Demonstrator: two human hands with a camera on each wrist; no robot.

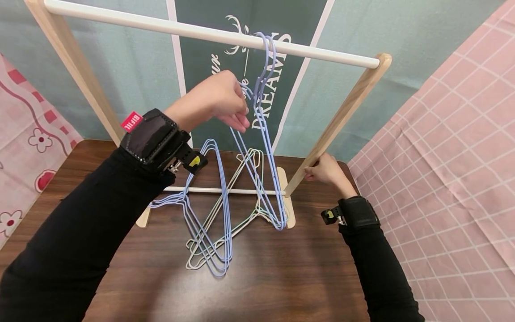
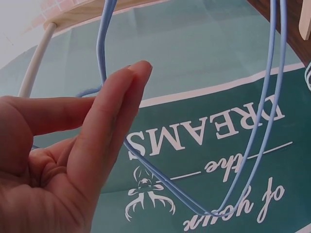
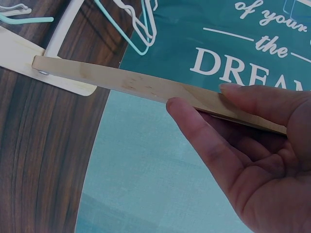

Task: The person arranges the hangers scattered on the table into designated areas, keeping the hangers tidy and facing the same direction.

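Observation:
Two blue hangers (image 1: 266, 134) hang by their hooks from the white top rail (image 1: 161, 23) of a small rack. Just left of their necks is my left hand (image 1: 230, 102), thumb drawn close to the extended fingers. In the left wrist view the blue wire (image 2: 167, 182) passes behind those fingers, and nothing shows between thumb and fingertips. At the lower right, my right hand (image 1: 327, 170) holds the rack's wooden post (image 1: 342, 118). Thumb and fingers lie on opposite sides of the post (image 3: 131, 82) in the right wrist view.
Several blue hangers (image 1: 226, 210) lean over the rack's lower bar (image 1: 201, 190), overlapping pale green and white hangers (image 1: 257, 212) on the brown table (image 1: 281, 277). Behind the rack hangs a green cloth (image 1: 213, 22) with white lettering; pink cloths (image 1: 454, 147) flank both sides.

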